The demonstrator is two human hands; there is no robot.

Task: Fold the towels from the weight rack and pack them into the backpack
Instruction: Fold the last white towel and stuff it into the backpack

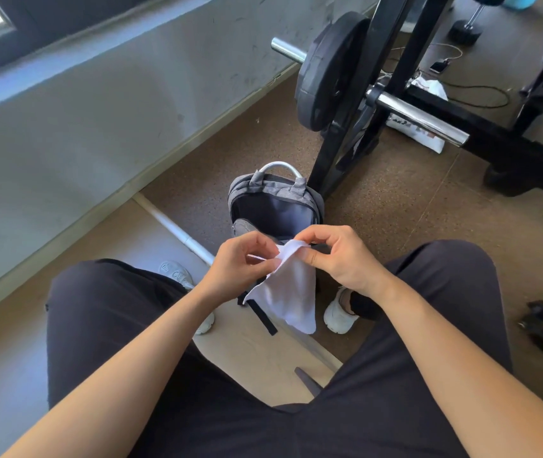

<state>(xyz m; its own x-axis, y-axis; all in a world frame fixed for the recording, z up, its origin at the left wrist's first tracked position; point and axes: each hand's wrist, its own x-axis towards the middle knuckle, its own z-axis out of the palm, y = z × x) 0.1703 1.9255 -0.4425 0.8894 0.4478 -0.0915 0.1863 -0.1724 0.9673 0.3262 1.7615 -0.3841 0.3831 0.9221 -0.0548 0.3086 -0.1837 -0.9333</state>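
"One white towel (291, 292) hangs between the knees, in front of the open backpack (275, 196) on the floor."
"Who holds it?"
"Left hand (242, 264) and right hand (338, 256) both pinch its top edge, close together."
"What might go wrong?"
"Corners may not meet; a slackened pinch would likely drop it beside the backpack."

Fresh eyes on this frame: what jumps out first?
At centre, the left hand and right hand pinch the top of a white towel, which hangs between the knees. Behind it a grey backpack sits open on the floor; a black weight plate hangs upper right.
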